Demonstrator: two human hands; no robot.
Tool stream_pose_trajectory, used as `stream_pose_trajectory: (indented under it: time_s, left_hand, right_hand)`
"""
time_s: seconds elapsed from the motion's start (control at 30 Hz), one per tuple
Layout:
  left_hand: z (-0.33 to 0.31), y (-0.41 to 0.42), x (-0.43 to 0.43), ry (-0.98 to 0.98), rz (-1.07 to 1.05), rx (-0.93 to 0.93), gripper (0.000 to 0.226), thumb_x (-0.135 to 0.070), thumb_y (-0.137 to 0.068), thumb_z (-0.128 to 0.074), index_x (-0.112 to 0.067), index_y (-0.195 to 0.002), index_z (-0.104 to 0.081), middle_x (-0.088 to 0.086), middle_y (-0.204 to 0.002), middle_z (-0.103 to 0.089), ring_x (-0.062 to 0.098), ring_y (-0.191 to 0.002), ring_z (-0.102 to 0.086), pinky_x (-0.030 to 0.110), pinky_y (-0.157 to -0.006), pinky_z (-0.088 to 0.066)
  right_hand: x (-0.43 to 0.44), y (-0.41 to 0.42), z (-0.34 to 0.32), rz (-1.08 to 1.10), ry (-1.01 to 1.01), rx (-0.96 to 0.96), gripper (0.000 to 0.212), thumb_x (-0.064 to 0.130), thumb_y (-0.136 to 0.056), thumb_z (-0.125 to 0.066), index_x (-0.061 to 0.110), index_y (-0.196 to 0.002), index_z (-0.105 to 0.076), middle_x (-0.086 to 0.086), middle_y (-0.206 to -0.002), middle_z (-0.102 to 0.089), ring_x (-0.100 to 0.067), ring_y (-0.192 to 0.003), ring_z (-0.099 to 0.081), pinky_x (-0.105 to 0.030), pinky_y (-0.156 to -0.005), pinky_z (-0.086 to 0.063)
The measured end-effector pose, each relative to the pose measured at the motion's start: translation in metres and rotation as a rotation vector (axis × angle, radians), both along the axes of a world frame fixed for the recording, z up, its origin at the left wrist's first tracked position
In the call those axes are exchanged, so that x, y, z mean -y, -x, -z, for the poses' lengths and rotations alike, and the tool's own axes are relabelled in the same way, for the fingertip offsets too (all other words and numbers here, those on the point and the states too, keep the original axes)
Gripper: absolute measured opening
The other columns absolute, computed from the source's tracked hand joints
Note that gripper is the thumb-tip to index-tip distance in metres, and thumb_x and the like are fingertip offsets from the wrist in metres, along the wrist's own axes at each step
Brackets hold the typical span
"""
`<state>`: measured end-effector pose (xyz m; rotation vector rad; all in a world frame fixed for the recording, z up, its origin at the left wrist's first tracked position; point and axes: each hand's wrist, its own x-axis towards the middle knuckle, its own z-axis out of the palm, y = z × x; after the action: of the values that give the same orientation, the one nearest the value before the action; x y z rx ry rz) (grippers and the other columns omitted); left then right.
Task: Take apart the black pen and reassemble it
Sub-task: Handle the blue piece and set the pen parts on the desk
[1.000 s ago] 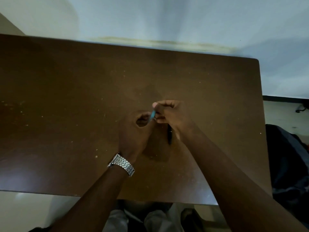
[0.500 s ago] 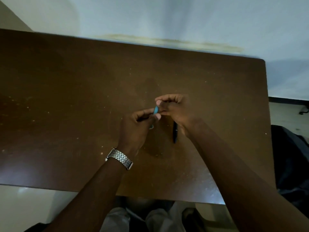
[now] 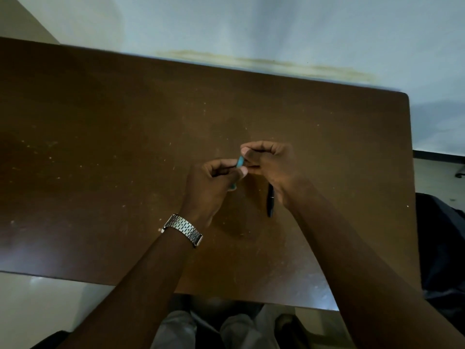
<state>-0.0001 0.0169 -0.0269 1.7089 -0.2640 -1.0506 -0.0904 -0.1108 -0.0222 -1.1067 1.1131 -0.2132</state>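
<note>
Wide dark-brown wooden table, speckled and scuffed, far edge against a pale wall. Bare tabletop all round, most of it on the left. Left hand, steel-link wristwatch on its wrist, and right hand meet above table centre, fingers of both curled narrow, pinching a small teal pen piece, long axis tilted near-to-far. Slim black pen barrel lies on the table just under the right wrist, pointing near-to-far.
</note>
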Motion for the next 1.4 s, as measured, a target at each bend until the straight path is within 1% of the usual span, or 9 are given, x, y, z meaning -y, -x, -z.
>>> stream_pose_trajectory:
  time_s: [0.17, 0.3, 0.4, 0.5, 0.67, 0.87, 1.0, 1.13, 1.4]
  left_hand:
    - [0.002, 0.0, 0.004, -0.026, -0.181, -0.04, 0.023, -0.015, -0.083, -0.085, -0.013, -0.105, -0.077, -0.002, -0.095, -0.081, 0.004, -0.083, -0.077, 0.017, -0.069, -0.059]
    - [0.002, 0.0, 0.01, -0.036, -0.25, -0.029, 0.02, -0.019, -0.078, -0.089, -0.015, -0.096, -0.08, -0.011, -0.082, -0.081, -0.007, -0.071, -0.073, 0.008, -0.061, -0.052]
    - [0.003, 0.001, 0.01, -0.044, -0.255, -0.081, 0.017, -0.018, -0.077, -0.09, -0.015, -0.092, -0.081, -0.008, -0.078, -0.081, 0.0, -0.068, -0.073, 0.014, -0.06, -0.055]
    - [0.002, 0.002, 0.01, -0.055, -0.254, -0.157, 0.016, -0.019, -0.077, -0.09, -0.017, -0.091, -0.081, -0.001, -0.078, -0.081, 0.009, -0.07, -0.073, 0.024, -0.062, -0.058]
    - [-0.002, 0.002, 0.01, -0.046, -0.266, -0.149, 0.013, -0.018, -0.078, -0.089, -0.017, -0.088, -0.08, -0.006, -0.072, -0.08, 0.001, -0.061, -0.072, 0.015, -0.053, -0.054]
    - [-0.006, -0.008, 0.011, -0.05, -0.336, -0.167, 0.023, -0.023, -0.078, -0.089, -0.015, -0.098, -0.08, 0.001, -0.093, -0.083, 0.008, -0.078, -0.075, 0.019, -0.06, -0.057]
    - [-0.009, -0.018, 0.013, -0.044, -0.345, -0.169, 0.022, -0.021, -0.078, -0.09, -0.015, -0.097, -0.08, 0.003, -0.094, -0.083, 0.008, -0.078, -0.075, 0.018, -0.059, -0.055]
    - [-0.008, -0.017, 0.007, -0.069, -0.35, -0.192, 0.026, -0.019, -0.078, -0.089, -0.011, -0.101, -0.079, 0.0, -0.078, -0.08, -0.001, -0.05, -0.066, 0.012, -0.043, -0.046]
    - [-0.004, -0.017, -0.001, -0.075, -0.354, -0.251, 0.015, -0.019, -0.079, -0.088, -0.019, -0.089, -0.077, -0.008, -0.068, -0.079, -0.002, -0.051, -0.068, 0.011, -0.041, -0.044]
  right_hand:
    - [-0.019, 0.007, 0.015, 0.065, -0.117, -0.079, 0.011, 0.024, -0.098, -0.07, 0.022, -0.104, -0.078, 0.001, -0.099, -0.083, -0.012, -0.093, -0.08, -0.029, -0.08, -0.064]
    - [-0.042, 0.02, 0.021, 0.087, -0.252, -0.057, 0.012, 0.016, -0.096, -0.069, 0.018, -0.095, -0.081, -0.003, -0.095, -0.084, -0.018, -0.091, -0.081, -0.036, -0.085, -0.064]
    - [-0.056, 0.024, 0.016, 0.08, -0.305, 0.016, 0.009, 0.018, -0.092, -0.076, 0.016, -0.088, -0.083, -0.008, -0.096, -0.084, -0.023, -0.089, -0.082, -0.035, -0.077, -0.065]
    - [-0.062, 0.023, 0.011, 0.095, -0.278, 0.056, 0.01, 0.018, -0.09, -0.079, 0.01, -0.094, -0.083, -0.011, -0.096, -0.083, -0.025, -0.088, -0.082, -0.035, -0.072, -0.064]
    - [-0.067, 0.023, 0.005, 0.155, -0.274, 0.085, 0.019, 0.014, -0.092, -0.077, 0.001, -0.104, -0.08, -0.019, -0.101, -0.081, -0.03, -0.09, -0.081, -0.039, -0.074, -0.067]
    - [-0.085, 0.027, 0.008, 0.129, -0.291, 0.039, 0.007, 0.012, -0.094, -0.075, 0.01, -0.094, -0.082, -0.01, -0.094, -0.083, -0.024, -0.088, -0.082, -0.035, -0.073, -0.067]
    - [-0.08, 0.031, 0.013, 0.007, 0.121, -0.13, 0.016, 0.018, -0.098, -0.07, 0.03, -0.09, -0.078, 0.0, -0.088, -0.082, -0.017, -0.082, -0.08, -0.036, -0.073, -0.065]
    - [-0.044, 0.019, 0.01, -0.368, 0.74, -0.369, 0.017, 0.018, -0.099, -0.064, 0.016, -0.098, -0.081, -0.004, -0.09, -0.079, -0.02, -0.078, -0.072, -0.037, -0.073, -0.06]
    - [-0.009, -0.029, 0.019, -0.863, 0.979, -0.568, 0.014, 0.025, -0.1, -0.062, 0.015, -0.104, -0.071, -0.006, -0.099, -0.067, -0.018, -0.084, -0.064, -0.033, -0.072, -0.057]
